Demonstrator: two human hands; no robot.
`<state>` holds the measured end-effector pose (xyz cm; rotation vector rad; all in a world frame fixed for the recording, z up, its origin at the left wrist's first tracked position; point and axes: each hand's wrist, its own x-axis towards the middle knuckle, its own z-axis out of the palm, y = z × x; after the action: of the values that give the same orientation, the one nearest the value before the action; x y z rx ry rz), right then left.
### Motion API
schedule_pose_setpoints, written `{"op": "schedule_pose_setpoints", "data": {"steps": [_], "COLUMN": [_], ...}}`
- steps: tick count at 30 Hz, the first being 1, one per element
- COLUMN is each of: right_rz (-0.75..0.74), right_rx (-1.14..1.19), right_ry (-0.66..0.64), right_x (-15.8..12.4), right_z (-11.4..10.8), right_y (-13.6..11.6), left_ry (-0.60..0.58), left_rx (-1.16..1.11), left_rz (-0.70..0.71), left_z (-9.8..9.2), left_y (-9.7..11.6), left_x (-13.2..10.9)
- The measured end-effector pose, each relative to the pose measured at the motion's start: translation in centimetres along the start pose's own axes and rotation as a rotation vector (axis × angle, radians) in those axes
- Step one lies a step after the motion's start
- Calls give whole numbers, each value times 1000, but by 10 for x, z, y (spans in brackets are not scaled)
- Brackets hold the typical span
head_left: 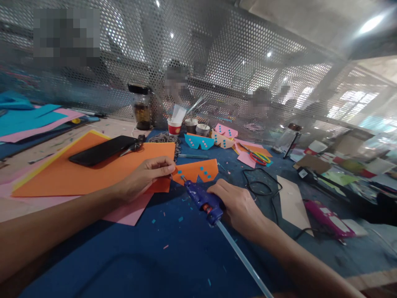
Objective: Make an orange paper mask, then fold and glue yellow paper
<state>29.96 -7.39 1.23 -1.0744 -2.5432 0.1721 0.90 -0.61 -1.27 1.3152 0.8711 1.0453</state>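
My right hand is wrapped round a dark blue glue gun, from whose back a long clear glue stick sticks out. The nozzle points at the left part of an orange paper cutout dotted with small blue squares. It has a notch in its lower edge. Pinched at the cutout's left end, the fingers of my left hand are closed. Whether the nozzle touches the paper I cannot tell. Beyond stand similar cutouts, a blue one, a peach one and a pink one.
Orange sheets lie at left, bearing a black phone. Paper cups and a dark jar stand by the perforated screen. Scissors, a black cable and a purple glue gun lie at right.
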Motion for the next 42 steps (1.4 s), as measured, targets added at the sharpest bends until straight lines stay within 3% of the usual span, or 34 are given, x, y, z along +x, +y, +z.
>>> {"op": "schedule_pose_setpoints", "data": {"steps": [30, 42], "right_rz": [-24, -4], "right_rx": [-44, 22], "right_ry": [12, 29], "right_x": [1, 0], "right_z": [1, -2], "right_y": [0, -2], "left_ry": [-23, -6], "left_rx": [-23, -4], "left_rz": [-40, 12], "left_z": [-1, -2], "left_y": [-3, 0], "left_x": [1, 1]}}
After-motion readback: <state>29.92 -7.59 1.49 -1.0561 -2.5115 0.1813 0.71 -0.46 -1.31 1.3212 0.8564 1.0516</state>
